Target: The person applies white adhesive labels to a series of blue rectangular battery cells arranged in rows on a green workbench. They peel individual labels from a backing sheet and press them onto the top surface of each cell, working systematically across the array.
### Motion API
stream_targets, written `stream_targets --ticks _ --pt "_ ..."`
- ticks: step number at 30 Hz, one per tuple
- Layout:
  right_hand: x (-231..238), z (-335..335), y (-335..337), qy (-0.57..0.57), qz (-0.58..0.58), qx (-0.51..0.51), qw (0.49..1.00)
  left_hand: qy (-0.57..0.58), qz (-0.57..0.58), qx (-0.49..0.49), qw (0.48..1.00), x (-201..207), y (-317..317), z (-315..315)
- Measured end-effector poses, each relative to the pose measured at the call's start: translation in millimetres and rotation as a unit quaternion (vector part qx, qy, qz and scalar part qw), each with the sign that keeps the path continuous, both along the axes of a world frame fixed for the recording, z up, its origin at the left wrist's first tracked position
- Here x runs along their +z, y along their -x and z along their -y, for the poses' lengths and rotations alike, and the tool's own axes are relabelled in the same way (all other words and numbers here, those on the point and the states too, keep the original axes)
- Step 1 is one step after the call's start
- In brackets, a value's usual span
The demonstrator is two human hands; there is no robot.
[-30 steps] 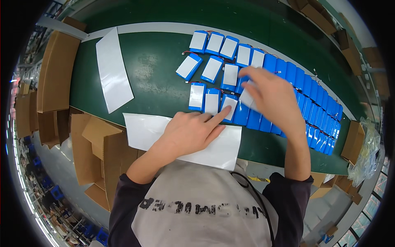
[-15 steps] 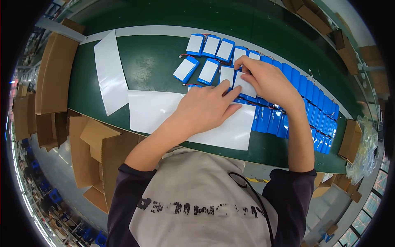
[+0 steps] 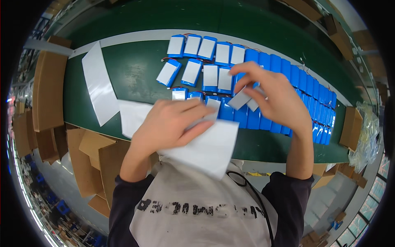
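Note:
Rows of blue battery packs (image 3: 263,61) lie on the green table, several with a white rectangular label (image 3: 210,76) on top. My right hand (image 3: 275,94) is above the middle of the rows, fingers curled, with small white labels (image 3: 240,99) at its fingertips. Nearer my body, my left hand (image 3: 177,123) is over a large white sheet (image 3: 205,148), slightly blurred. The sheet appears pinched between thumb and fingers; its near right part is tilted past the table's front edge. The left fingertips are close to a labelled pack (image 3: 213,103) in the nearest row.
Another white sheet (image 3: 100,88) lies at the left of the green table (image 3: 135,61). Cardboard boxes (image 3: 49,90) stand at the left end, with an open carton (image 3: 94,156) below. To the right are a small box (image 3: 351,127) and clear plastic wrap (image 3: 364,142).
My left hand has drawn back toward my body, shifting and tilting the white sheet. The right hand has lifted from a pack, with white labels at its fingers. The packs there now show more clearly.

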State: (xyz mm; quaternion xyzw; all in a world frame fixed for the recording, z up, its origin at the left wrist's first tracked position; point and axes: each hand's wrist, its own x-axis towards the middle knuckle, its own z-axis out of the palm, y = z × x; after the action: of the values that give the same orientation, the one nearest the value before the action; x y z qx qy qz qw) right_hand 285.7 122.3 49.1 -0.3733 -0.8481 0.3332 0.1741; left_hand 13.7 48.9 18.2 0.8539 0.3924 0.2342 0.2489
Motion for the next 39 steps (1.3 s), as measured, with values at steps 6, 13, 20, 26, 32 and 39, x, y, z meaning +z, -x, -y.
stream_targets --ticks 6,13,20,26,32,39 --pt "-19.9 13.7 17.1 0.01 0.056 0.095 0.994 0.03 -0.059 -0.002 0.998 -0.5 -12.4 34.2" --pt "-20.9 14.6 18.7 -0.058 0.084 0.077 0.992 -0.02 -0.158 0.034 0.987 -24.5 -39.2 35.3" --pt "5.4 16.3 -7.9 -0.045 -0.059 -0.036 0.997 -0.058 -0.104 0.055 0.991 -29.7 -48.6 24.3" --pt "-11.1 5.0 -21.6 -0.056 -0.05 0.054 0.996 -0.022 -0.067 0.044 0.997 -26.5 -48.1 19.0" --pt "-4.8 -28.6 -15.6 0.052 -0.196 0.063 0.977 0.004 0.11 0.155 0.982 -19.1 -48.7 -0.1" --pt "-50.9 -5.6 -11.8 0.133 -0.416 -0.07 0.897 0.005 0.222 0.097 0.97 -15.1 -49.9 -6.9"
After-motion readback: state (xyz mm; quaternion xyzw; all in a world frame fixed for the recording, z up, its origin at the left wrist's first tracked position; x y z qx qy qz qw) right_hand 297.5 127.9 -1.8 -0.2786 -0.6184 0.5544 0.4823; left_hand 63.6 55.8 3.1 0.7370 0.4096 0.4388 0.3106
